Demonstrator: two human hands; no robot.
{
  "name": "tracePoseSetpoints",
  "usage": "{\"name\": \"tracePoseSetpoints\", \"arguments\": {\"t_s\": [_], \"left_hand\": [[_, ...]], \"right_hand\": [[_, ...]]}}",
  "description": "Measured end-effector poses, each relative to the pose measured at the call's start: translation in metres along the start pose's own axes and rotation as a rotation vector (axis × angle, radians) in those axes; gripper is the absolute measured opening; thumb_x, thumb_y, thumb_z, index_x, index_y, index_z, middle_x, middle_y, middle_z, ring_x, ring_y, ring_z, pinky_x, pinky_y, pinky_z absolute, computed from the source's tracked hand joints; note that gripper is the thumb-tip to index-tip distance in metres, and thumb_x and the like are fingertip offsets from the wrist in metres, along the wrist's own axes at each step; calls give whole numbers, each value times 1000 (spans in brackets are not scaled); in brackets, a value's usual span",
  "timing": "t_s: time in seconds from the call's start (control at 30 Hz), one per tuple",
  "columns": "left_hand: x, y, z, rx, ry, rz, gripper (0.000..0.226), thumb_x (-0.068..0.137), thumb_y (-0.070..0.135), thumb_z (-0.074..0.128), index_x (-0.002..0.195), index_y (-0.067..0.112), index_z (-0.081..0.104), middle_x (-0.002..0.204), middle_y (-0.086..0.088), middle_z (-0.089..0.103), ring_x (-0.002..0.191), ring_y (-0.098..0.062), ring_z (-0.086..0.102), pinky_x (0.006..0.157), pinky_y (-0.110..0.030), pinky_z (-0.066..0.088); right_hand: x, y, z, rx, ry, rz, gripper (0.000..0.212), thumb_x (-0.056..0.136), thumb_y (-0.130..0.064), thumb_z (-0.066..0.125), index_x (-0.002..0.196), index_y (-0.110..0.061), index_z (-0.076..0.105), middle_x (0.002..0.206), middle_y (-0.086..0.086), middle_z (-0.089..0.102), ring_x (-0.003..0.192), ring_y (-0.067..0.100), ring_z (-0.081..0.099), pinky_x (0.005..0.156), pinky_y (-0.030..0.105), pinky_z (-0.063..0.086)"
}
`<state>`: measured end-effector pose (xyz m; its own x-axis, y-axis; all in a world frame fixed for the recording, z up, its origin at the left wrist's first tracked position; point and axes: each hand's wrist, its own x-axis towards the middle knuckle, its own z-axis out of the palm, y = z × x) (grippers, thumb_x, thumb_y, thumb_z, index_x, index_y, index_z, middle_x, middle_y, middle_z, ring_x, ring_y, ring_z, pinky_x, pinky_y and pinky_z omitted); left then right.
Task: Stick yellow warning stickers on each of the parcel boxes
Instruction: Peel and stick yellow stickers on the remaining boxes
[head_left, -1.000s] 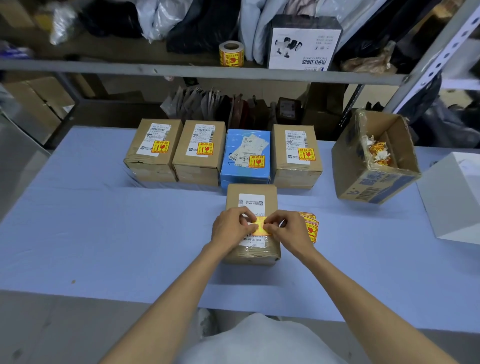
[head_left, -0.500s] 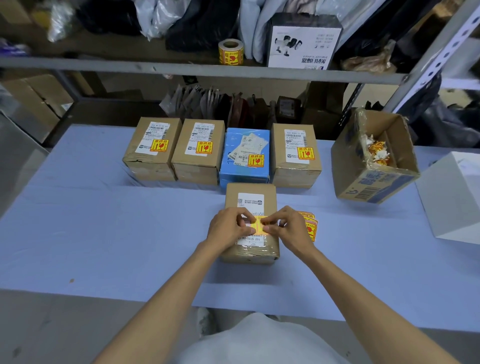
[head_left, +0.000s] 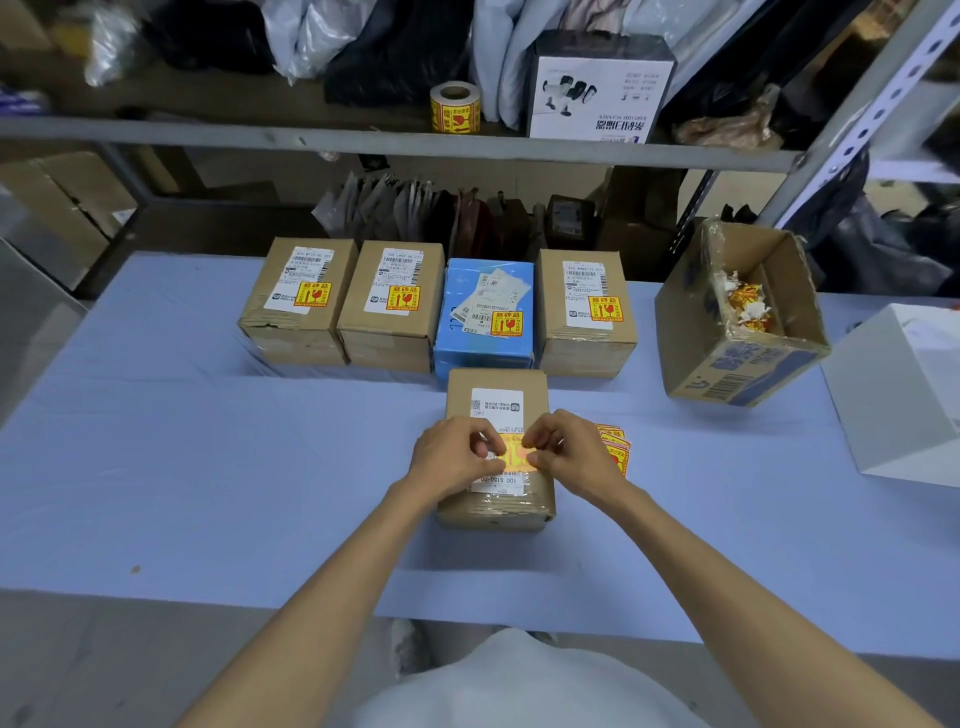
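A brown parcel box (head_left: 496, 400) lies in front of me on the blue table (head_left: 182, 467). Over its white label, my left hand (head_left: 452, 457) and my right hand (head_left: 569, 452) both pinch a yellow warning sticker (head_left: 514, 453) by its edges. A small stack of yellow stickers (head_left: 615, 447) lies on the table right of the box, partly hidden by my right hand. Behind stand several parcels in a row, three brown ones (head_left: 298, 301) (head_left: 392, 304) (head_left: 587, 312) and a blue one (head_left: 488, 312), each bearing a yellow sticker.
An open, tilted cardboard box (head_left: 737, 317) with crumpled sticker backings stands at the right. A white box (head_left: 904, 384) sits at the far right edge. A sticker roll (head_left: 455, 106) and a white-and-black carton (head_left: 597, 88) rest on the metal shelf behind.
The hands stay over the near box with the sticker between them; the fingers have shifted slightly along its edges. Nothing else has moved.
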<state>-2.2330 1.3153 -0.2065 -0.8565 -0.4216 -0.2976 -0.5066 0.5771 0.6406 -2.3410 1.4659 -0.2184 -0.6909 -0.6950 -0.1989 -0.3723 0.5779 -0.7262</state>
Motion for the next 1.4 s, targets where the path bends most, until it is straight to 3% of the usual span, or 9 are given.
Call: {"name": "tracePoseSetpoints", "arguments": {"t_s": [0.2,0.37,0.53,0.73,0.87,1.0,1.1,1.2,1.4], "left_hand": [[0,6,6,29,14,-8,35,58,49,83,80,28,65,69,10,63,66,-6,57,58,-25,41],[7,3,-5,-50,-86,-30,22,68,29,82,85,27,69,71,9,64,73,-8,61,69,-28,47],[6,2,-1,-52,19,-21,17,76,27,77,88,30,65,71,9,66,78,-9,63,69,-27,48],[8,-5,-6,-114,139,-60,15,81,10,60,86,22,65,70,11,53,76,-12,55,64,-23,39],[17,13,-18,-454,108,-100,20,90,4,43,105,18,43,111,-5,46,101,-18,50,81,-26,47],[24,36,-30,-501,48,-55,21,97,1,40,108,15,28,114,-7,40,89,-11,48,62,-13,45],[27,46,-36,-688,150,-10,27,91,6,60,107,13,39,100,-1,55,89,-16,58,75,-25,50],[28,53,-44,-850,230,52,13,81,-2,70,88,4,61,80,-4,67,78,-21,68,69,-24,58],[27,58,-51,-871,182,57,13,93,9,58,92,4,69,76,-14,71,66,-20,72,61,-24,58]], "right_hand": [[-1,-5,6,11,21,26,26,68,-17,85,87,-12,68,82,-3,60,71,9,54,62,20,46],[-1,1,-5,108,-27,56,18,74,-5,78,86,-15,70,82,-1,65,75,12,59,62,16,46],[-1,-5,2,117,73,76,7,80,-12,75,86,-10,72,76,-5,65,67,4,55,56,8,42],[0,-4,-1,148,117,194,24,80,5,56,76,-13,71,76,0,69,77,14,65,68,26,55],[2,-17,-6,217,180,157,13,82,-2,63,85,-11,71,79,-1,68,72,7,62,58,14,47],[11,-52,-13,341,260,15,19,81,-1,63,97,-10,69,84,6,68,73,10,61,62,16,54],[19,-76,-20,351,336,-97,20,83,-4,67,102,-10,68,86,2,68,79,9,64,69,19,55],[22,-86,-28,309,370,-171,15,83,-14,71,98,-11,72,85,-1,71,77,6,65,69,14,52],[14,-80,-35,185,387,-309,22,81,-3,71,101,-9,73,84,4,68,74,5,61,69,11,49]]}}
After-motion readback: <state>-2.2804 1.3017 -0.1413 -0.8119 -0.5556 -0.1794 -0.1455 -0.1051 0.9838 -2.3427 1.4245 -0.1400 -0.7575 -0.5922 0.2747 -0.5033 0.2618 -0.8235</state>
